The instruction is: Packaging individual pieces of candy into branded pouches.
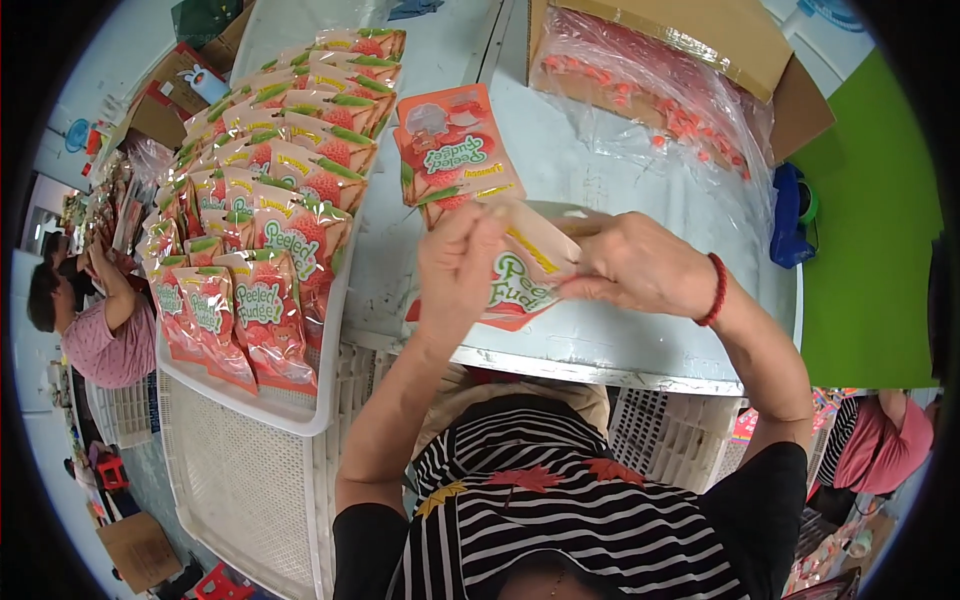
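Note:
Over the near part of the table, both hands grip a pink and cream candy pouch (522, 287) by its upper edge. My left hand (458, 262) pinches its left corner, fingers closed. My right hand (645, 262), with a red braided bracelet at the wrist, is closed on the right side of the edge. Between the hands the pouch's mouth looks parted; what is inside cannot be seen. Just beyond my left hand lie several flat pouches (455, 145) of the same kind, overlapping on the table.
To the left, a white tray (328, 385) holds rows of filled pouches (268, 300). At the far right of the table stands an open cardboard box (680, 35) with a clear liner of small red pieces. A blue tape dispenser (790, 215) sits near the right edge. Other people work on both sides.

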Tool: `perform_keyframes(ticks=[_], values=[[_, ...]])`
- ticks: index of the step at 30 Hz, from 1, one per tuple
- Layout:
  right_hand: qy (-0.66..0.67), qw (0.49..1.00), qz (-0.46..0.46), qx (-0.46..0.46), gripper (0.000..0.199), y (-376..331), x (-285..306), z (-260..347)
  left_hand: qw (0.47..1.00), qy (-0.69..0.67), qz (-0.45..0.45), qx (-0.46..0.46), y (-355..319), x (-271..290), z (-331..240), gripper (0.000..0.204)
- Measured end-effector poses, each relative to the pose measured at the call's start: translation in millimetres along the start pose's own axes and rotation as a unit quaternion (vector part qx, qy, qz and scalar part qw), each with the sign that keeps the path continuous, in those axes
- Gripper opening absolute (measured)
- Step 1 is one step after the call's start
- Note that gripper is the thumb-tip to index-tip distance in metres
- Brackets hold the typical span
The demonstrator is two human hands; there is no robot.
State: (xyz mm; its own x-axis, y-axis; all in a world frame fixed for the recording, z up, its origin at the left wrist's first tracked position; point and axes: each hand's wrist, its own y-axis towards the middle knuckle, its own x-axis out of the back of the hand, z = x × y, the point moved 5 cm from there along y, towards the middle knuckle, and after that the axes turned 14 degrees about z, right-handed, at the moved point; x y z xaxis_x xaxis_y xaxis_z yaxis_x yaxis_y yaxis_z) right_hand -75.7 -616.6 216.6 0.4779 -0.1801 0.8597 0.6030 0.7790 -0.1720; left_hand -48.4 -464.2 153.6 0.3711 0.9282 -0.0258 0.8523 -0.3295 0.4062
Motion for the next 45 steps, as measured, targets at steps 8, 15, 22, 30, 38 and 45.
perform_keyframes(ticks=[8,15,22,30,38,45], values=[[-0.031,0.997,0.050,-0.051,0.028,-1,-13,2,0.996,0.087,-0.009,-0.033,-8,-6,-17,0.019],[-0.029,0.991,-0.128,0.033,0.025,-5,-24,9,0.996,0.081,0.029,0.011,-14,-3,0,0.020],[-0.132,0.958,-0.255,-0.027,0.020,-16,-2,15,0.998,0.053,0.013,0.022,-18,13,0,0.018],[0.145,0.959,-0.192,-0.153,0.029,-14,-5,2,0.990,-0.090,0.025,0.109,-25,4,-2,0.013],[0.104,0.989,-0.083,-0.058,0.029,-3,-19,-5,0.992,-0.037,0.035,0.118,-29,2,0,0.014],[0.056,0.991,-0.120,-0.023,0.025,11,-11,13,0.993,-0.022,0.015,0.113,-34,20,-4,0.017]])
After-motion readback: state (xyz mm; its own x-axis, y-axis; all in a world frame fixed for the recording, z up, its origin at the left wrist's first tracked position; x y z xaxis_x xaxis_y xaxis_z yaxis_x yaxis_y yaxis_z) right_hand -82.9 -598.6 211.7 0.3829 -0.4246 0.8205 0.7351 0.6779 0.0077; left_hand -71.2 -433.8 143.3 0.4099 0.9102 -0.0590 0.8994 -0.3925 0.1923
